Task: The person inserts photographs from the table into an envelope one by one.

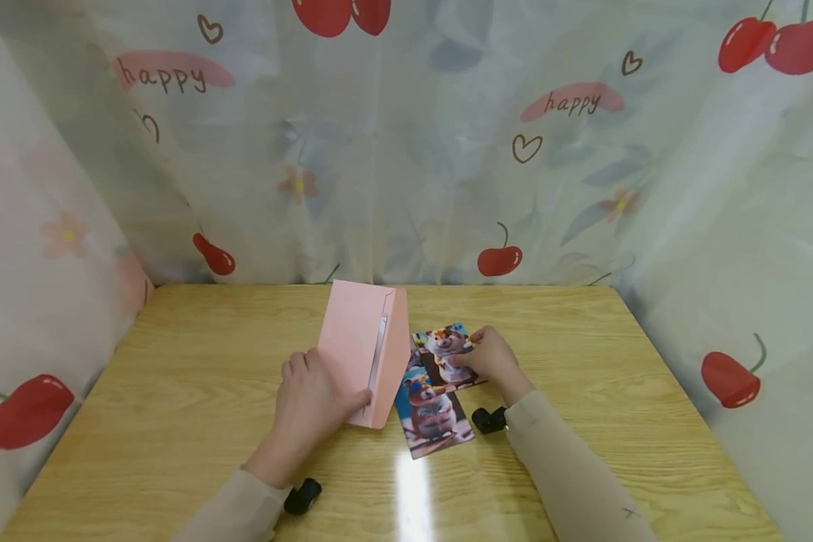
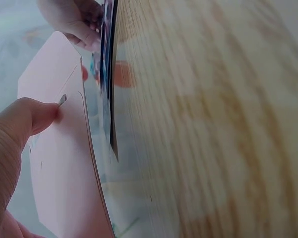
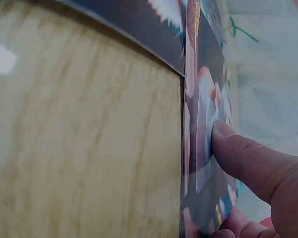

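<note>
My left hand [image 1: 312,395] grips a pink envelope [image 1: 352,324] with its flap opened out toward the right. The left thumb lies across the envelope by a pale strip in its opening, as the left wrist view [image 2: 64,163] also shows from the side. To the right are glossy picture cards of a furry cartoon animal. My right hand [image 1: 496,360] pinches the upper card [image 1: 440,342] at its right side, the thumb [image 3: 238,148] on its printed face. A lower card [image 1: 432,415] lies slanted on the table, partly covered by the upper one.
The wooden table [image 1: 196,376] reaches back to a curtain [image 1: 406,150] printed with cherries and hearts, which also hangs at both sides. Black wrist devices show at the left wrist [image 1: 302,497] and right wrist [image 1: 490,420]. A bright reflection lies near the table's front.
</note>
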